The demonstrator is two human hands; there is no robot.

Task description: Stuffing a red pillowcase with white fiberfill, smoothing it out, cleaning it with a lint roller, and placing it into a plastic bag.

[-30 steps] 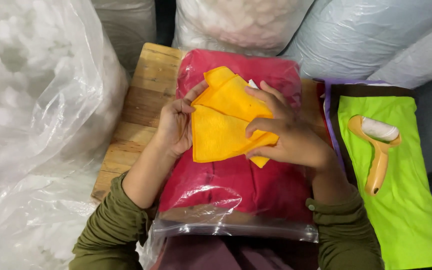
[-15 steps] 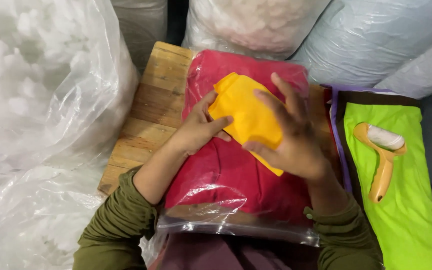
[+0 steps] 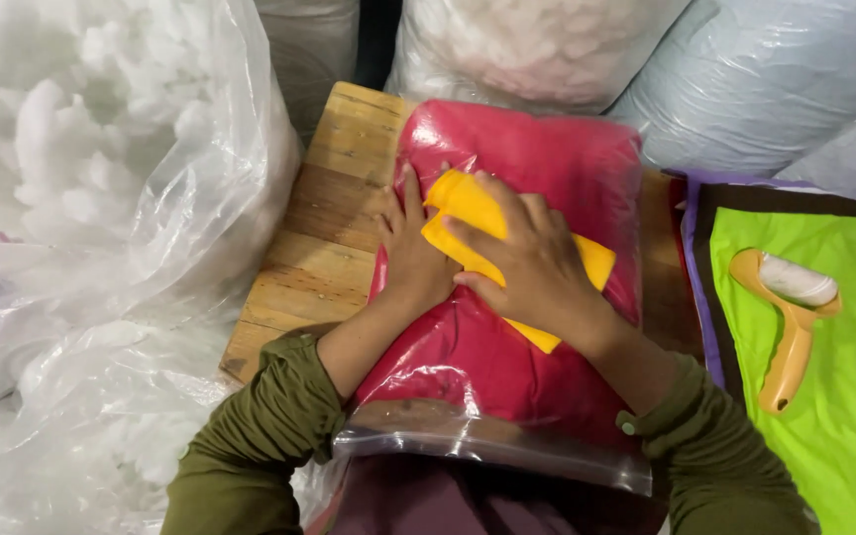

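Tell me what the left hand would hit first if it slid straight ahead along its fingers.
Probably only more of the red bagged fabric under the left hand, then the clear stuffing bag behind it.

Both hands (image 3: 522, 263) flat on yellow cloth (image 3: 468, 213)

Yellow cloth (image 3: 468, 203), middle hidden beneath right hand (image 3: 527, 263) fingers; red bagged bundle (image 3: 517, 159), near end under both wrists, lower edge cut by frame bottom.
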